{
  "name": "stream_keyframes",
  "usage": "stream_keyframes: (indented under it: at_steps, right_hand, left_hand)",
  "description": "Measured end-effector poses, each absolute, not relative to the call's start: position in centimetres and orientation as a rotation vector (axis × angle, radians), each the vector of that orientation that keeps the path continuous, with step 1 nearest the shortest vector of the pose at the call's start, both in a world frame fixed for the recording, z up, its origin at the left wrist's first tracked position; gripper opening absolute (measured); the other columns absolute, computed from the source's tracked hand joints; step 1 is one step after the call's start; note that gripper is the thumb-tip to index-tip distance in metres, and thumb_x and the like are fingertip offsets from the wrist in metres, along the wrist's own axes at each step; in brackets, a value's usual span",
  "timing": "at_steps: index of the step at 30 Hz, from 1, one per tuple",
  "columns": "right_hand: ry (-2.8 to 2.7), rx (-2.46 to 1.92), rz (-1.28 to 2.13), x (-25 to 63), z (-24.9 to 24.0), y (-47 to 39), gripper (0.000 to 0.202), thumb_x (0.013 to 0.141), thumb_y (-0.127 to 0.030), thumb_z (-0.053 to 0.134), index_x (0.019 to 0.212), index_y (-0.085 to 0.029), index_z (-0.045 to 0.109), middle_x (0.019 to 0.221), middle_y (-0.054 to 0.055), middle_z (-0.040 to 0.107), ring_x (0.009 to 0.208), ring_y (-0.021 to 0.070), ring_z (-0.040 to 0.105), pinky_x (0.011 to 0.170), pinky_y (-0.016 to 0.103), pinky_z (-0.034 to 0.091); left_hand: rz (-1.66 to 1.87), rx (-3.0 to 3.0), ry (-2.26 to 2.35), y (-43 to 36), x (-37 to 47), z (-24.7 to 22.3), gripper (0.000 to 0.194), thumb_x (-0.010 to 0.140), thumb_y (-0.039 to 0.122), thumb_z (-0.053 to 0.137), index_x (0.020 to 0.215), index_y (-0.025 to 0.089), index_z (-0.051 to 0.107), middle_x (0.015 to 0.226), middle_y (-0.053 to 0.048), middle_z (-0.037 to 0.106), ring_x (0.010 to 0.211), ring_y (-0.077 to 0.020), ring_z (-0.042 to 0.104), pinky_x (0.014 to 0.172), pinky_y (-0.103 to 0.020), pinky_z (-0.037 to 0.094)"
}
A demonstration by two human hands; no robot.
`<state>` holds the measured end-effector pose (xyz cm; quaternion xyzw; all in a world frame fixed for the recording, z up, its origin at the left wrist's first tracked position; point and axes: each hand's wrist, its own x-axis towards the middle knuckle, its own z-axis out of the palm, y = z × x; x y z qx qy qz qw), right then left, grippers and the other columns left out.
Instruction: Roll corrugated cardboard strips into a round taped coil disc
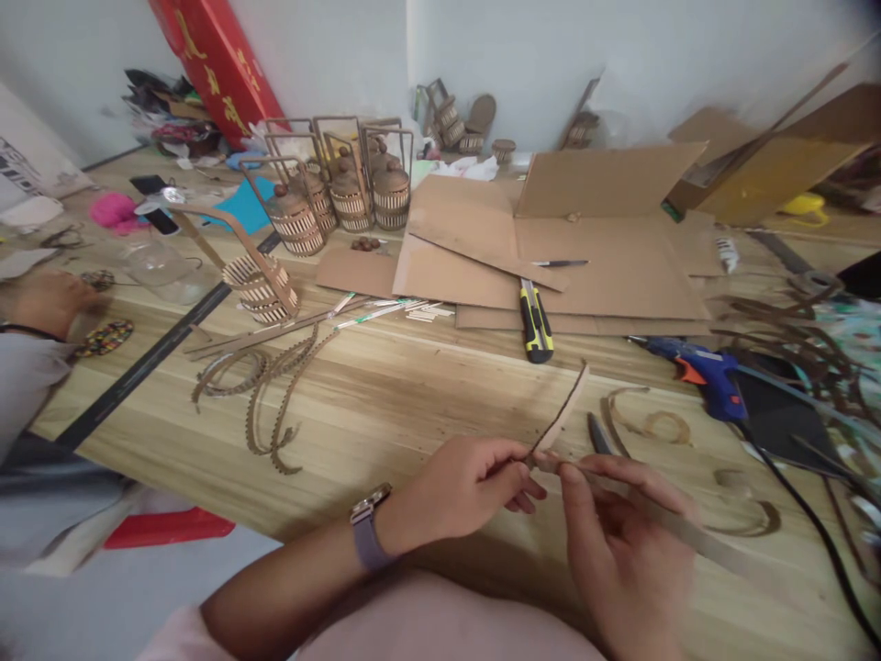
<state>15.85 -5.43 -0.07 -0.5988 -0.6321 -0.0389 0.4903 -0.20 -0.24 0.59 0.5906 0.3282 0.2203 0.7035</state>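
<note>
My left hand, with a watch on its wrist, pinches a thin brown strip between thumb and fingers. One end of the strip rises above the fingertips and shows a dark edge. Close beside it, my right hand is closed on the same strip or one joined to it; I cannot tell which, as the fingers hide that spot. A long tail of strip trails from the right hand to the lower right, blurred. A dark pointed tool lies on the table just beyond the right fingers.
Beyond the hands lie a yellow-black utility knife and cardboard sheets. A blue glue gun with a black cord is at right. Notched strips and small handled baskets are at left, near another person's hand.
</note>
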Motion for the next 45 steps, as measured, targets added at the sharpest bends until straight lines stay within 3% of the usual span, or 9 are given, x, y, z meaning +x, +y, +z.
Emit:
stream_keyframes:
  at_steps: [4, 8, 15, 22, 26, 31, 38, 40, 45]
  right_hand:
    - [-1.58, -1.386, -0.006, 15.8, -0.9, -5.6, 0.005, 0.088, -0.025, 0.065, 0.089, -0.021, 0.063, 0.076, 0.004, 0.072, 0.065, 0.0183, 0.073, 0.051, 0.026, 0.059]
    - [-1.628, -1.34, -0.061, 15.4, -1.5, -5.7, 0.015, 0.086, -0.027, 0.069, 0.099, -0.02, 0.063, 0.09, 0.007, 0.077, 0.081, 0.0226, 0.076, 0.071, 0.035, 0.064]
    - [-1.566, -1.382, -0.093, 15.5, -1.0, -5.6, 0.006, 0.085, -0.017, 0.065, 0.086, -0.021, 0.062, 0.078, 0.005, 0.074, 0.066, 0.0186, 0.074, 0.053, 0.027, 0.06]
    - [-1.448, -1.427, 0.039, 16.0, -0.9, -5.7, 0.008, 0.084, -0.019, 0.068, 0.078, -0.021, 0.062, 0.069, 0.002, 0.067, 0.057, 0.017, 0.068, 0.043, 0.025, 0.052]
    - [-1.56, -1.384, 0.017, 15.6, -0.8, -5.7, 0.004, 0.085, -0.023, 0.068, 0.086, -0.021, 0.064, 0.076, 0.004, 0.074, 0.065, 0.0196, 0.073, 0.055, 0.029, 0.06]
    - [-1.641, -1.338, -0.107, 15.3, -1.4, -5.7, 0.014, 0.089, -0.024, 0.064, 0.103, -0.019, 0.062, 0.09, 0.007, 0.078, 0.084, 0.0223, 0.076, 0.074, 0.034, 0.063]
    - [-1.644, -1.43, -0.167, 15.9, -0.6, -5.7, 0.001, 0.086, -0.021, 0.065, 0.085, -0.021, 0.065, 0.075, 0.005, 0.076, 0.061, 0.02, 0.072, 0.052, 0.031, 0.059]
    - [-1.66, -1.419, -0.214, 15.9, -0.1, -5.6, 0.006, 0.086, -0.02, 0.064, 0.08, -0.021, 0.065, 0.071, 0.004, 0.074, 0.059, 0.0199, 0.072, 0.052, 0.03, 0.059]
    - [-1.509, -1.452, -0.123, 15.9, 0.2, -5.5, 0.005, 0.087, -0.02, 0.063, 0.082, -0.021, 0.062, 0.064, 0.001, 0.07, 0.05, 0.0164, 0.068, 0.043, 0.025, 0.053]
  left_hand:
    - [0.508, 1.314, 0.739, -0.1, 0.0, 0.4, 0.029, 0.096, 0.035, 0.051, 0.101, 0.012, 0.068, 0.086, -0.007, 0.071, 0.078, -0.0155, 0.07, 0.072, -0.024, 0.055]
    - [0.527, 1.336, 0.77, 0.0, 0.2, 0.0, 0.025, 0.097, 0.031, 0.049, 0.098, 0.012, 0.067, 0.085, -0.006, 0.071, 0.077, -0.0139, 0.069, 0.07, -0.022, 0.054]
    - [0.517, 1.323, 0.733, -0.5, 0.1, 0.3, 0.029, 0.098, 0.031, 0.048, 0.108, 0.014, 0.069, 0.087, -0.007, 0.073, 0.08, -0.016, 0.071, 0.074, -0.026, 0.056]
    - [0.476, 1.287, 0.759, -0.3, 0.0, 0.6, 0.027, 0.094, 0.026, 0.051, 0.111, 0.013, 0.069, 0.091, -0.009, 0.074, 0.078, -0.016, 0.071, 0.073, -0.026, 0.056]
    - [0.492, 1.291, 0.745, -0.1, 0.1, 0.5, 0.029, 0.097, 0.032, 0.05, 0.106, 0.012, 0.068, 0.091, -0.008, 0.071, 0.079, -0.0158, 0.07, 0.074, -0.026, 0.055]
    - [0.541, 1.304, 0.731, -0.3, 0.3, 0.6, 0.031, 0.098, 0.035, 0.048, 0.108, 0.013, 0.068, 0.091, -0.008, 0.07, 0.08, -0.016, 0.07, 0.074, -0.026, 0.056]
    - [0.514, 1.396, 0.744, -0.5, 0.0, 0.8, 0.032, 0.099, 0.034, 0.047, 0.11, 0.013, 0.069, 0.09, -0.01, 0.074, 0.082, -0.0182, 0.072, 0.075, -0.027, 0.055]
    - [0.503, 1.442, 0.74, -0.3, -0.2, 1.0, 0.033, 0.099, 0.034, 0.047, 0.111, 0.013, 0.069, 0.091, -0.01, 0.075, 0.082, -0.0189, 0.072, 0.074, -0.027, 0.055]
    - [0.471, 1.455, 0.715, 0.0, -0.5, 0.9, 0.035, 0.099, 0.035, 0.046, 0.116, 0.014, 0.068, 0.098, -0.01, 0.075, 0.084, -0.0181, 0.072, 0.076, -0.026, 0.054]
